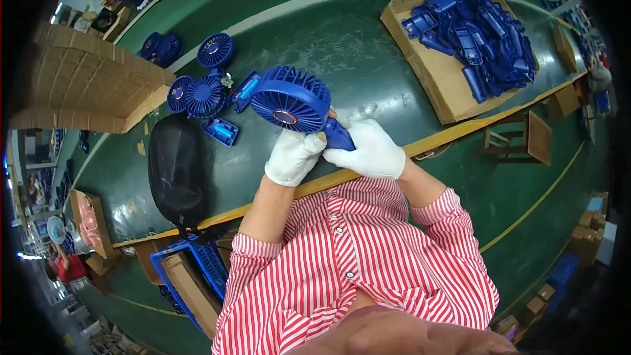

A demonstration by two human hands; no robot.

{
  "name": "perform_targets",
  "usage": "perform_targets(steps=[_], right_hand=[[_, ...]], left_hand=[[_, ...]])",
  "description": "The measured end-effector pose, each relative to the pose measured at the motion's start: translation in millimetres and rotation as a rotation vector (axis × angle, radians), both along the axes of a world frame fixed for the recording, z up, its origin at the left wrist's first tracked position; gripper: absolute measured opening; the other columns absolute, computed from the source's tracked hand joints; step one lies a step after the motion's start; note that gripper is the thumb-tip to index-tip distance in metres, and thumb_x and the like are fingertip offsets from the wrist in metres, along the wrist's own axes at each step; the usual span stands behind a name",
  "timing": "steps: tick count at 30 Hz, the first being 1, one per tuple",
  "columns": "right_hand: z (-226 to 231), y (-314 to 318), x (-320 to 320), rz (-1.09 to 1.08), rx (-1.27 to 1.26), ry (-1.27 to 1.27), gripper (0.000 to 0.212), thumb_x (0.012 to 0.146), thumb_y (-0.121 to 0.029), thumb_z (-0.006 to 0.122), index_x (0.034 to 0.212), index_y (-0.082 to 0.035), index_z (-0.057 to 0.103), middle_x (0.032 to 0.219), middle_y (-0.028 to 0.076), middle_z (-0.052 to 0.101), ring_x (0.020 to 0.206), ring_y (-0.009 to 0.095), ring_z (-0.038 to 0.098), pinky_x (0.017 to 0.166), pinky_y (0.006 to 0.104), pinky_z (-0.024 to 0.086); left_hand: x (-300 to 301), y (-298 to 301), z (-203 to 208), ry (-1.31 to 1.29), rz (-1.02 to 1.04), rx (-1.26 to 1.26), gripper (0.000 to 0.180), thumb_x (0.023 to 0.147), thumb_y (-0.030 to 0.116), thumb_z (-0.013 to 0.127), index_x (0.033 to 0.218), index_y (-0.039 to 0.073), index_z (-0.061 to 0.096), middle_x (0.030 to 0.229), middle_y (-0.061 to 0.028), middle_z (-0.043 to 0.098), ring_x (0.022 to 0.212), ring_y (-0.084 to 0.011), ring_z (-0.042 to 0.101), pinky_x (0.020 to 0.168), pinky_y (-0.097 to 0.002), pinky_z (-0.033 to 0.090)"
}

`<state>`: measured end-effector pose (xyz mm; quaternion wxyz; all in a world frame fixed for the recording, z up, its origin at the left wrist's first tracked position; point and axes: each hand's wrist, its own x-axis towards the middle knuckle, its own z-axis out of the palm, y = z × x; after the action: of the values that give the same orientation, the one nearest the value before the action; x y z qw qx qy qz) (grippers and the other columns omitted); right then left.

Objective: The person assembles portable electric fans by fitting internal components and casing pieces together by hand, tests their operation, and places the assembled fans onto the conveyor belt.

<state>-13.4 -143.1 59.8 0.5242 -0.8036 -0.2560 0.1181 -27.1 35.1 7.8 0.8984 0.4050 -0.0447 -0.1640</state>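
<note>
A blue handheld fan (291, 100) is held just above the table's near edge, its round grille tilted up and to the left. My left hand (294, 156), in a white glove, closes on the fan near its neck, below the grille. Wrapped round the blue handle is my right hand (371, 149), gloved the same way. The gloves hide part of the handle. Left of the held fan lie several blue fan heads (204, 96), together with an opened handle shell (246, 91) and another shell piece (221, 131) with a light-blue cylinder inside.
A cardboard tray (427, 85) full of blue plastic shells sits to the right on the green table (328, 36). A black case (176, 171) lies at the left, near a large cardboard box (85, 79). On the floor at right stands a wooden stool (537, 139). Blue crates (172, 264) are below the table.
</note>
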Motion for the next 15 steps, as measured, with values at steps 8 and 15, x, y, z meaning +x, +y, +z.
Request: perform_targets(steps=[8,15], right_hand=[[-12,-10,-1,-0.043,0.102,0.089,0.024,0.079,-0.017,0.069,0.091,0.003,0.063,0.063,0.01,0.063,0.06,0.019,0.065,0.058,0.0309,0.049],[-29,-6,4,-0.048,0.513,0.641,0.023,0.085,-0.011,0.063,0.105,0.0,0.06,0.087,0.005,0.066,0.071,0.012,0.064,0.067,0.0259,0.052]], left_hand=[[10,-15,8,0.057,-0.022,0.1,0.053,0.081,0.021,0.076,0.125,0.003,0.051,0.111,-0.0056,0.058,0.099,-0.0146,0.057,0.086,-0.0282,0.048],[27,-16,35,0.068,-0.182,0.402,0.054,0.083,0.02,0.067,0.128,0.0,0.044,0.109,-0.0112,0.064,0.075,-0.0121,0.063,0.055,-0.019,0.048]])
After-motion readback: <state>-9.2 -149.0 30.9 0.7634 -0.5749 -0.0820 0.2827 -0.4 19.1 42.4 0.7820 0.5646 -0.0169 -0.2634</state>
